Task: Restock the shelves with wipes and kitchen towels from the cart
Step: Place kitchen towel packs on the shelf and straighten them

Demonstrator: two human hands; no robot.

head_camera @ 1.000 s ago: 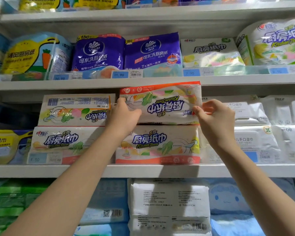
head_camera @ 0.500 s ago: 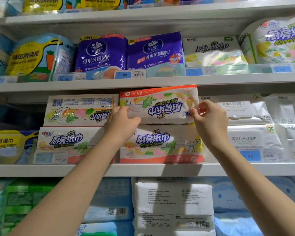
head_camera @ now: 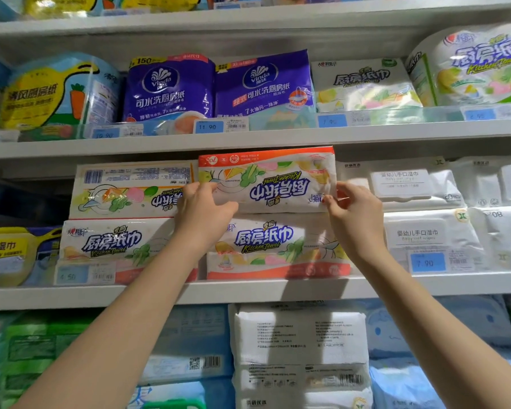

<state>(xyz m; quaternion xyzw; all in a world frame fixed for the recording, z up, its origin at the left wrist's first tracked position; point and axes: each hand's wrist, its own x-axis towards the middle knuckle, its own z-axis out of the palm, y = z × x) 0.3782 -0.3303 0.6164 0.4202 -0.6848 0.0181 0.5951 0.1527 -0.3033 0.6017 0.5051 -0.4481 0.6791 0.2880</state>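
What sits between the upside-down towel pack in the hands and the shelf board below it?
One upright-printed kitchen towel pack, lying on the shelf board; the upside-down towel pack is right above it. Head view shows nothing else there.

The kitchen towel pack (head_camera: pixel 266 180) (white, orange-edged) is upside down; lies flat atop a matching pack (head_camera: pixel 278 249) on the middle shelf (head_camera: pixel 71 296).
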